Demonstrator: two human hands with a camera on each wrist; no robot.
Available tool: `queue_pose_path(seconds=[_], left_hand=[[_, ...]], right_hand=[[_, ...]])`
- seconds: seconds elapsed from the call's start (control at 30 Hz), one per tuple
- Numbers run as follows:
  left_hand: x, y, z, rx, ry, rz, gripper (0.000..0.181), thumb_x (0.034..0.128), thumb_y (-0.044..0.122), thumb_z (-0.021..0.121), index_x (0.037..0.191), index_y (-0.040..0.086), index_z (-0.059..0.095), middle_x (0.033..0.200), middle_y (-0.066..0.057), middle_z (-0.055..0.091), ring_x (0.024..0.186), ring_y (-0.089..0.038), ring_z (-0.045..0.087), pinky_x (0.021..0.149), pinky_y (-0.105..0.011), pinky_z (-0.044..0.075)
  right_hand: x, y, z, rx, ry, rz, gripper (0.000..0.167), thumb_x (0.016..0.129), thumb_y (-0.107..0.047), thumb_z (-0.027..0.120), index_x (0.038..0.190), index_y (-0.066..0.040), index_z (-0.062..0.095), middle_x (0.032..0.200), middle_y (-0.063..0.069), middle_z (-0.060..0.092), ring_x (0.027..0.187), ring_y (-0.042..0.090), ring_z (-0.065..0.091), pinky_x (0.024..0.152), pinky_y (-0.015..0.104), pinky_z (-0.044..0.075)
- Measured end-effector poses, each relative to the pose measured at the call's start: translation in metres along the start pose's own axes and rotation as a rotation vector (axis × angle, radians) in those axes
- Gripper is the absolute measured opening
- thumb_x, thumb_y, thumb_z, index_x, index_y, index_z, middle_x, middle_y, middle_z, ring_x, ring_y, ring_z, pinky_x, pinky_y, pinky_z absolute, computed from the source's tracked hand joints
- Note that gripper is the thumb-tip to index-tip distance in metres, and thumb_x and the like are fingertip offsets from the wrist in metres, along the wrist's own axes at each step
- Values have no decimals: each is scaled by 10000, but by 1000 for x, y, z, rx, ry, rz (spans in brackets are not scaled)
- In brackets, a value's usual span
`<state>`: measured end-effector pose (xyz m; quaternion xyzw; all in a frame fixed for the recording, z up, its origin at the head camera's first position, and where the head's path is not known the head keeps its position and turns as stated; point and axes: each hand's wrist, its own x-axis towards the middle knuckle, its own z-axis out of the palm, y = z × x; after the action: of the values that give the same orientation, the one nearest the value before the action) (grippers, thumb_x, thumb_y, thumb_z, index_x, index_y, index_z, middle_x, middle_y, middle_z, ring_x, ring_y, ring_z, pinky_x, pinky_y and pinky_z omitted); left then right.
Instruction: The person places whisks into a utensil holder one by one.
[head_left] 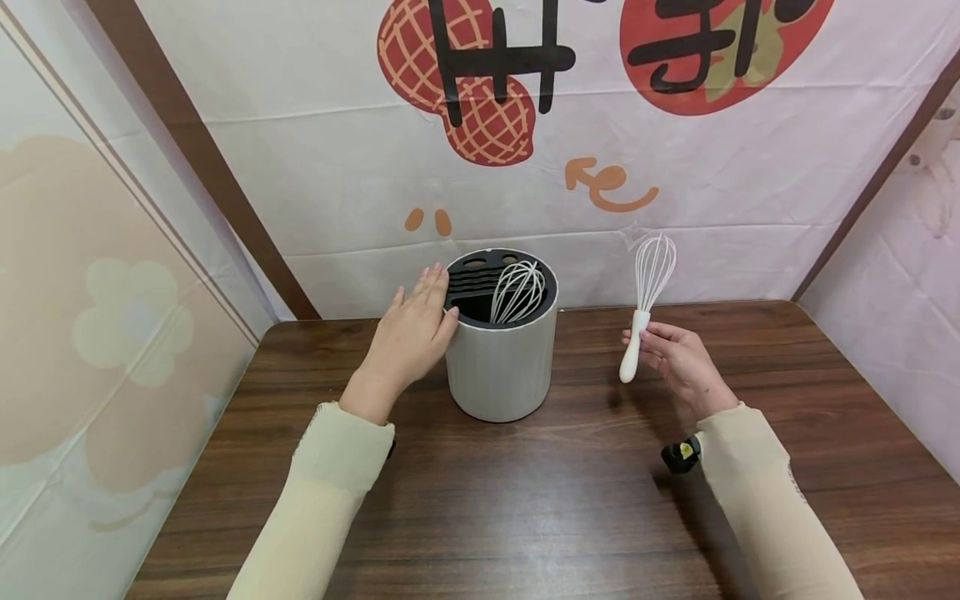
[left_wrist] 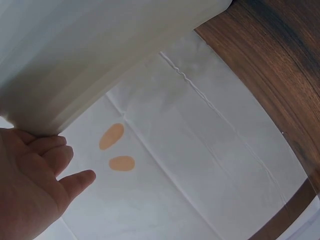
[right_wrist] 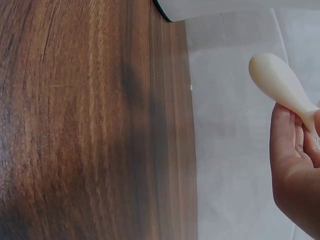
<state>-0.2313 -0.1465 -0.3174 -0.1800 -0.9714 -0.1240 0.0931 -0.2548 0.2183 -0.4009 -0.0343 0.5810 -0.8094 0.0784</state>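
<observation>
My right hand (head_left: 678, 358) pinches a white whisk (head_left: 638, 333) by the upper part of its handle, wires pointing up, above the table. In the right wrist view the rounded end of the whisk handle (right_wrist: 275, 80) shows beside the fingers. My left hand (head_left: 412, 333) rests with fairly straight fingers against the left rim of a white cylindrical utensil holder (head_left: 501, 375). That holder has a black slotted top. Another whisk (head_left: 517, 292) stands in its large compartment, wires up, its handle hidden inside. The left wrist view shows the left fingers (left_wrist: 52, 147) touching the holder's wall.
The dark wooden table (head_left: 525, 517) holds the utensil holder near its back edge. Behind it hangs a white printed cloth (head_left: 330, 183), with more cloth panels at the left and right sides. A small black device (head_left: 681, 456) sits at the right wrist.
</observation>
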Motion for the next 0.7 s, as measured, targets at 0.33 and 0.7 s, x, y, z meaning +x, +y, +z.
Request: queue_pose_path(seconds=[0.33,0.7], left_hand=[[-1,0,2,-3,9,6,591,1014,327,278,1487,-19,203,1543,-141,188,1425,-247,146,1120,-519,150],[0,0,0,6,-12,-9,590,1015,324,273,1492,-12,185,1548,-133,169,1428,-239,134,1127,-505,137]], right_hand=[[2,0,4,-35,-4,-17,239,955,41,474,948,-105,663,876,26,714,862,100,677,766,235,526],[1,-5,10,-99,-24,-40,172,947,6,519,971,-104,649,904,13,710,911,118,668,801,234,516]])
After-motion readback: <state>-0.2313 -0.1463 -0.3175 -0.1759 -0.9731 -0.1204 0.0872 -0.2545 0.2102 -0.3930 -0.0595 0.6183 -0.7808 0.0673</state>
